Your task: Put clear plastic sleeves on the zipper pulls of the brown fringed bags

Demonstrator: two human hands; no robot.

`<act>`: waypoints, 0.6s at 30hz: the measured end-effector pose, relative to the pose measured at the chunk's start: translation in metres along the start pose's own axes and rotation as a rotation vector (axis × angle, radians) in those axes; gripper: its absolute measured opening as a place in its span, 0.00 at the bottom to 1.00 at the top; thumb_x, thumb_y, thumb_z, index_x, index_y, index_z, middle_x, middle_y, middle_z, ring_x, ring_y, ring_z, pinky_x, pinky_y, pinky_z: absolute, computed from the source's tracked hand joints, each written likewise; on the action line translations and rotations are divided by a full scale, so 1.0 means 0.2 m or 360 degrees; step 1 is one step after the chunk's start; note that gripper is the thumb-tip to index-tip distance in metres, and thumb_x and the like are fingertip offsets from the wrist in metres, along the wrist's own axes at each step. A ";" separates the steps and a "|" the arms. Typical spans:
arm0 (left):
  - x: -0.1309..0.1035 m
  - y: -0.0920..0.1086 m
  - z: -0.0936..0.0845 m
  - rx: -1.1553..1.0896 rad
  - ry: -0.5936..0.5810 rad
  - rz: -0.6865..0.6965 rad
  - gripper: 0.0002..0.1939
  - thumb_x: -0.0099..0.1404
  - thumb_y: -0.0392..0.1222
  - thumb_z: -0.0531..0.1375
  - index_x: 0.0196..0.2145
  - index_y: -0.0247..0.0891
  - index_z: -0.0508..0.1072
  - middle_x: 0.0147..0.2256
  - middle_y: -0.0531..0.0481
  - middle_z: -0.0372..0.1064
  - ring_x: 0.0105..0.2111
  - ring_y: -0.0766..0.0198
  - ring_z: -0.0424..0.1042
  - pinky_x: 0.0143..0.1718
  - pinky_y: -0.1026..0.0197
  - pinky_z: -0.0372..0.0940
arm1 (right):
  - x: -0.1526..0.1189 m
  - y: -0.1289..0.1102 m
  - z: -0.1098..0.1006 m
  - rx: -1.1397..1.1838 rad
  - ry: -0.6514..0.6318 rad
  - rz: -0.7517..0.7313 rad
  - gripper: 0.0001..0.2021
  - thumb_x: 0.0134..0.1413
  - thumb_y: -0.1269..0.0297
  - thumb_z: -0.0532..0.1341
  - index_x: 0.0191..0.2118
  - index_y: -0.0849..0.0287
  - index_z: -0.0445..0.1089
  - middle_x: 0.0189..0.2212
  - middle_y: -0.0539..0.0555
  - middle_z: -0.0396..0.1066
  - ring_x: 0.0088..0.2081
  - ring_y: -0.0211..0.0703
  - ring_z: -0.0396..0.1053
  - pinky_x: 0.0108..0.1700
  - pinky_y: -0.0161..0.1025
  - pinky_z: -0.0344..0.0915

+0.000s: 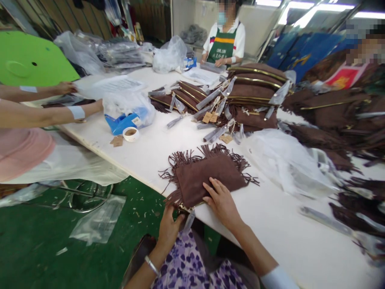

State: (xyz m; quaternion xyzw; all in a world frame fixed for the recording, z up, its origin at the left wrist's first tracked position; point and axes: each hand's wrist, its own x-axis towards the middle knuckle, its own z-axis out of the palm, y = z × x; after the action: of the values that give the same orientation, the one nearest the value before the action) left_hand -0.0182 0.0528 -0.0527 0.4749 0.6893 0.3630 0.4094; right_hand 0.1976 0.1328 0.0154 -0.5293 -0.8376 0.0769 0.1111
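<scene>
Fingers of right hand (221, 199) lie flat on fringed pouch (207, 174); left hand (169, 228) pinches its edge (grip half-hidden).

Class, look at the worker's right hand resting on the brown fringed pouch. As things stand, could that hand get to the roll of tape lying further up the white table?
Probably yes. The right hand lies flat on the fringed pouch, holding nothing. Bare white table runs between the pouch and the roll of tape, though reaching it looks like a long stretch, so it may call for leaning forward.
</scene>
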 end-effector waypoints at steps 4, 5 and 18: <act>0.02 0.04 0.01 0.0048 -0.0055 -0.0175 0.17 0.59 0.45 0.57 0.45 0.36 0.71 0.43 0.43 0.73 0.44 0.51 0.71 0.48 0.51 0.62 | 0.06 0.05 0.00 0.0048 0.0009 -0.0028 0.23 0.60 0.58 0.58 0.60 0.54 0.61 0.64 0.59 0.54 0.64 0.53 0.51 0.62 0.53 0.55; 0.01 0.06 -0.01 0.0047 -0.0080 -0.0206 0.15 0.60 0.46 0.57 0.42 0.37 0.72 0.40 0.44 0.74 0.41 0.51 0.72 0.45 0.52 0.63 | 0.07 0.05 0.00 0.0057 0.0016 -0.0036 0.24 0.60 0.58 0.58 0.60 0.53 0.61 0.64 0.59 0.54 0.64 0.54 0.51 0.62 0.53 0.55; 0.06 0.42 -0.21 -0.0448 -0.0436 -0.0340 0.17 0.58 0.54 0.61 0.36 0.36 0.69 0.23 0.55 0.69 0.18 0.69 0.65 0.20 0.67 0.59 | 0.43 0.23 -0.03 0.0162 0.0081 0.0064 0.23 0.61 0.57 0.57 0.60 0.56 0.61 0.63 0.62 0.55 0.64 0.54 0.50 0.62 0.56 0.51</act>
State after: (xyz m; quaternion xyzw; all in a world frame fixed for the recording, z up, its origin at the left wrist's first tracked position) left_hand -0.0285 0.0841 0.0356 0.3823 0.6162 0.3422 0.5976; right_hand 0.2025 0.2302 0.0183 -0.5415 -0.8187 0.1079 0.1576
